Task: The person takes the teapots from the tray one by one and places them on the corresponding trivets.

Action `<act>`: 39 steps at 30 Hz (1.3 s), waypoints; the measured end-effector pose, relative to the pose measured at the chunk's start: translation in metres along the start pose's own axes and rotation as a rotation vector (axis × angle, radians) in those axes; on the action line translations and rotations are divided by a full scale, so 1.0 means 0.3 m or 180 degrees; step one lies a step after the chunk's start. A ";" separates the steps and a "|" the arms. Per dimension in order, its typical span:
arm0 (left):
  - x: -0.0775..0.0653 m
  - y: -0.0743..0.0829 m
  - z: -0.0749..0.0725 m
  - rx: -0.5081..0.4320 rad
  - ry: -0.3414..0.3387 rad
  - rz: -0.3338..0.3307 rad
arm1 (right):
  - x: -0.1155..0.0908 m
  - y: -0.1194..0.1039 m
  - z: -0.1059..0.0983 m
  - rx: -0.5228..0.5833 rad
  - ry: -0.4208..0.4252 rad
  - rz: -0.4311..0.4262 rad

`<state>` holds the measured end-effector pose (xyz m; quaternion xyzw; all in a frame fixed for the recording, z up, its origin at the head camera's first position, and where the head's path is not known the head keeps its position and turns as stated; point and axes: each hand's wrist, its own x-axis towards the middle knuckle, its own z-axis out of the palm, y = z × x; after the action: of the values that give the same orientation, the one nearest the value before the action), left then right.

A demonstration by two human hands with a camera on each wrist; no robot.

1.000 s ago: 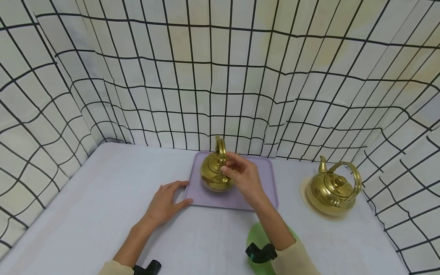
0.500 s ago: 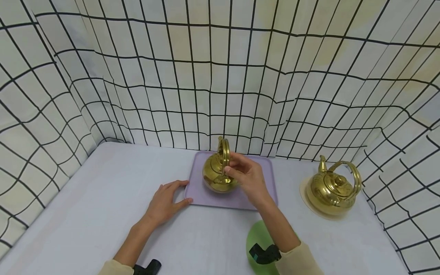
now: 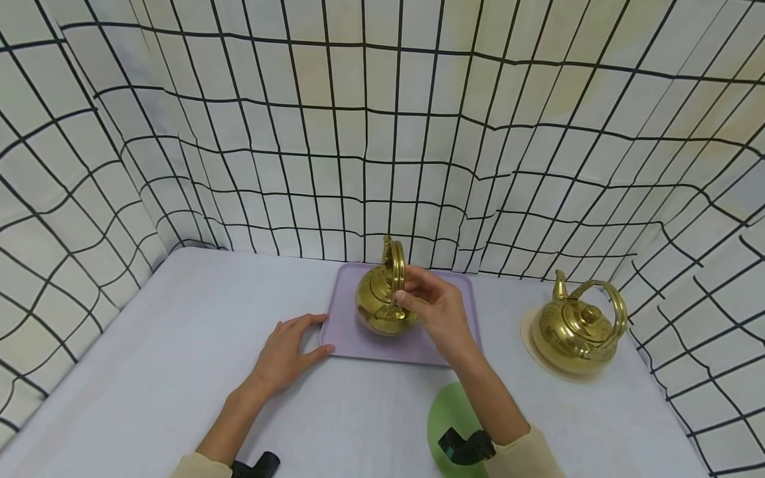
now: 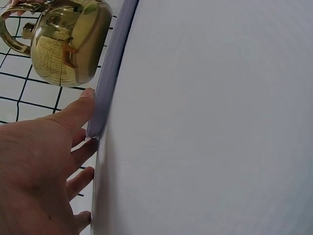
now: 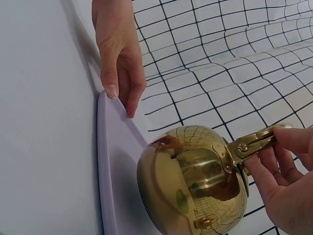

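A brass kettle [image 3: 379,309] is at the middle of the lilac tray [image 3: 352,346], its spout toward the back wall. My right hand [image 3: 439,312] pinches its upright handle between thumb and fingers, as the right wrist view confirms with the kettle [image 5: 195,178] close by. Whether the kettle's base touches the tray I cannot tell. At the tray's left side, my left hand [image 3: 285,352] rests with thumb and forefinger spread against the rim. In the left wrist view, the thumb of that hand [image 4: 34,161] touches the tray's edge and the other fingers extend along it.
A second brass kettle [image 3: 576,338] stands on a round beige mat [image 3: 528,335] to the right. Under my right forearm lies a green round mat [image 3: 445,425], partly covered. White walls with a black grid [image 3: 382,179] enclose the white table [image 3: 179,372].
My right hand and the kettle have shifted a little to the right over the tray. My left hand has stayed at the tray's edge.
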<state>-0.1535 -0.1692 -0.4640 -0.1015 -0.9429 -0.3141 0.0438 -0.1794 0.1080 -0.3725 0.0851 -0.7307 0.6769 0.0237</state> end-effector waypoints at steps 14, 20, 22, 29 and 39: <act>-0.003 0.005 -0.001 -0.0005 0.0015 0.0015 | -0.011 -0.009 -0.027 0.0012 -0.0015 -0.0027; -0.003 0.003 0.000 0.0004 -0.0008 -0.0018 | -0.017 -0.018 -0.044 -0.0028 -0.0020 -0.0002; -0.003 0.004 0.000 0.0004 -0.0014 -0.0018 | -0.021 -0.019 -0.052 -0.0053 -0.0029 0.0025; -0.006 0.004 0.000 -0.0009 -0.0033 -0.0035 | -0.035 -0.025 -0.080 -0.0157 0.0002 0.0075; -0.005 0.010 -0.004 0.0008 -0.0049 -0.0059 | -0.054 -0.039 -0.115 -0.0197 0.0028 0.0035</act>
<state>-0.1514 -0.1679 -0.4614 -0.0952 -0.9445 -0.3125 0.0338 -0.1644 0.1430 -0.3606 0.0773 -0.7517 0.6545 0.0257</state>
